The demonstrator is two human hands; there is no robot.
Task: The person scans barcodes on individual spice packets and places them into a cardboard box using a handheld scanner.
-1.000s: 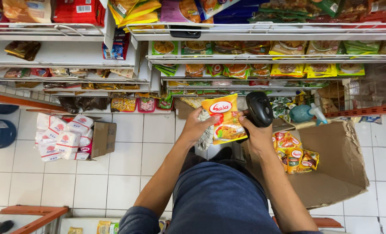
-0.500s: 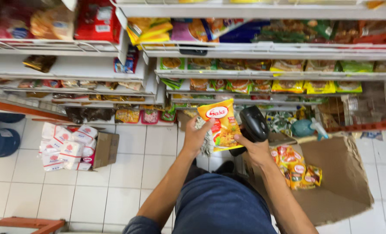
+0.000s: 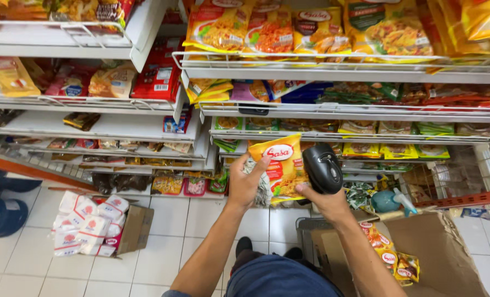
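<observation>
The left hand (image 3: pixel 248 184) is holding up a yellow snack packet (image 3: pixel 282 165) in front of the shop shelves (image 3: pixel 333 113), its fingers (image 3: pixel 261 163) pinching the packet's left edge with the thumb lying on the printed front. The packet is standing roughly upright, its long axis running top to bottom with a slight lean to the right, the printed face turned toward the camera. The right hand (image 3: pixel 324 201) is gripping a black handheld scanner (image 3: pixel 322 168) just beside the packet's right edge, fingers wrapped round the handle from below; the scanner's rounded head is pointing up and slightly toward the packet.

Below is a white tiled floor (image 3: pixel 41 275). An open cardboard box (image 3: pixel 443 258) holding more yellow packets is sitting at lower right, and a smaller carton (image 3: pixel 135 228) with white and red pouches is lying at lower left. Wire-fronted shelves stacked with bagged goods are filling the upper view.
</observation>
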